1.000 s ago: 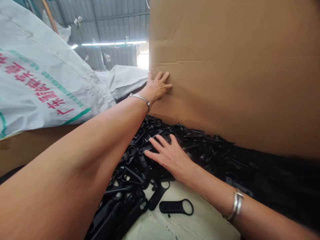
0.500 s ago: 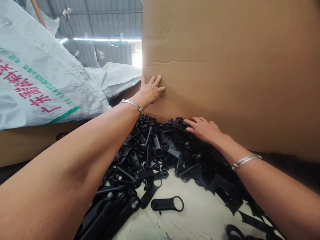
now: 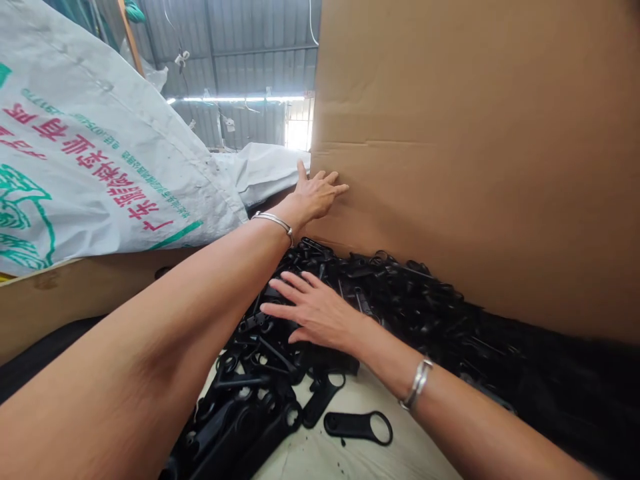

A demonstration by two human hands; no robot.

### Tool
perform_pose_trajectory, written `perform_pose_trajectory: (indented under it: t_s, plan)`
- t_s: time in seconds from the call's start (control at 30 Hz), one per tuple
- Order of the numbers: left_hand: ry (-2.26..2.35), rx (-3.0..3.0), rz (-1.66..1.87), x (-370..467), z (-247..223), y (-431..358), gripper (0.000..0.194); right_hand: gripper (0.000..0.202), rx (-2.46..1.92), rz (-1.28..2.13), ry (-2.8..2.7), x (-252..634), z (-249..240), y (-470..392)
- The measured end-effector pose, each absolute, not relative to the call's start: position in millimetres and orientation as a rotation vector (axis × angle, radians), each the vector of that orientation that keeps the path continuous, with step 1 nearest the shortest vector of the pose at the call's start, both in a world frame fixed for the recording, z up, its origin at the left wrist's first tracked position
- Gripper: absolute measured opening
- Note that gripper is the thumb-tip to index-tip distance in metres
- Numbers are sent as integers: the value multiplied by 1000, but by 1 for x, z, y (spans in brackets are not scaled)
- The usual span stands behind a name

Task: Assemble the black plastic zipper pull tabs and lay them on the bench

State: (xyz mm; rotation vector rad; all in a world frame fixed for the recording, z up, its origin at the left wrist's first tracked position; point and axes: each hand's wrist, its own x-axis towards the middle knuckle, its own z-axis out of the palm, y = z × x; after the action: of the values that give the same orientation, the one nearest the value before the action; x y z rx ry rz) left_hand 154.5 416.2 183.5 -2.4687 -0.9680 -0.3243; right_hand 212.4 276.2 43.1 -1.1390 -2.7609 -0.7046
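Note:
My left hand (image 3: 320, 195) rests with spread fingers against the lower left edge of a large upright cardboard sheet (image 3: 465, 153). Below it, my right hand (image 3: 320, 310) reaches across the heap of black plastic parts (image 3: 400, 293), fingers stretched apart and palm down. Whether it touches the parts under it I cannot tell; nothing shows in its grasp. One flat black part with a ring-shaped end (image 3: 357, 427) lies by itself on the pale surface (image 3: 305, 453) nearer to me. Part of the heap is hidden behind both forearms.
A white woven sack with red and green print (image 3: 105, 167) leans in from the left, above a brown cardboard edge (image 3: 75, 287). Black parts spread along the foot of the sheet to the right. A grey corrugated wall (image 3: 250, 67) stands behind.
My right hand has swept left and toward me over the heap, away from the sheet's foot. My left hand stays on the sheet. The whole view has shifted slightly.

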Motion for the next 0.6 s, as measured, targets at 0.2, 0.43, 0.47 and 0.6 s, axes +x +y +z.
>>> perform_pose_trajectory:
  t_s: [0.2,0.43,0.47,0.6]
  plan:
    - [-992,-2477,-320,140,189,408,69,61,-1336,-656,-2642,237,41,317]
    - [-1044,-2512,-259,116,194,396,71,49,-1714,-512,-2385,278,57,324]
    - [-1054,-2531,-227,111,192,395,69,46,-1770,-503,-2340,283,59,321]
    - [-1078,-2598,-138,94,172,397,60,31,-2044,-537,-2110,315,63,309]
